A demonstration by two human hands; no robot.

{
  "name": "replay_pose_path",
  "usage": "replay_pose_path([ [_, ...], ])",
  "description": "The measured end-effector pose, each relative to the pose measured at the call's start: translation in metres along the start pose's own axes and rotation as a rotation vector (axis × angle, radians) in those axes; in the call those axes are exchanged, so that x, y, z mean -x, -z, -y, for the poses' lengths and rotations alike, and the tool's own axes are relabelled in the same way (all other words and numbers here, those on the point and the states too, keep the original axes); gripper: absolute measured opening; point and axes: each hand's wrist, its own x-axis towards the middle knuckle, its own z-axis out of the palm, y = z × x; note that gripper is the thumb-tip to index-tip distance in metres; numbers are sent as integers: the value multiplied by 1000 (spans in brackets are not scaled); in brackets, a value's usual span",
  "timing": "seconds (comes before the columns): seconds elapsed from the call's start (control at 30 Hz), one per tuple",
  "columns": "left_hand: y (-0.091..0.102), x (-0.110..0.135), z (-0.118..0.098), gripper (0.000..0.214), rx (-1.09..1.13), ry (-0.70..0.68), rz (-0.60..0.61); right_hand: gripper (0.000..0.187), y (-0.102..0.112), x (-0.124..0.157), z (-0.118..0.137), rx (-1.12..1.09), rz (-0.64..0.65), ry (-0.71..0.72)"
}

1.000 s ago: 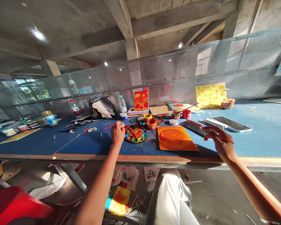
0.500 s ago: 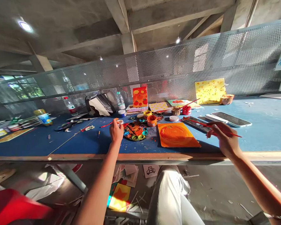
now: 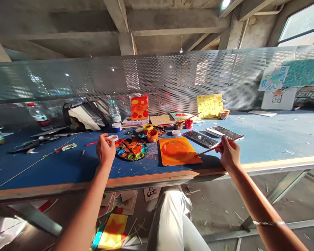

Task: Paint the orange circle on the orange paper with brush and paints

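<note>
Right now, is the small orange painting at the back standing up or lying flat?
Standing: the orange painting leans upright against the mesh screen.

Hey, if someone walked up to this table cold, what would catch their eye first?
The bright orange painting lies flat near the front edge of the blue table, between the two hands. Left of it is a round palette crowded with paint, beside the left hand. The right hand holds a red-handled brush pointed at the painting's right edge.
</note>
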Motion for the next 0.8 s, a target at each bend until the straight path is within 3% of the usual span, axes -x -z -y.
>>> replay_pose_path([
  [0.23, 0, -3, 0, 37, -11, 5, 5, 49, -3, 1, -3, 63, 31, -3],
  [0.6, -4, -6, 4, 37, -8, -11, 0, 42, 2, -1, -6, 88, -213, 111],
  [0.8, -5, -8, 7, 37, -17, -16, -10, 41, 5, -3, -10, 148, -224, 116],
])
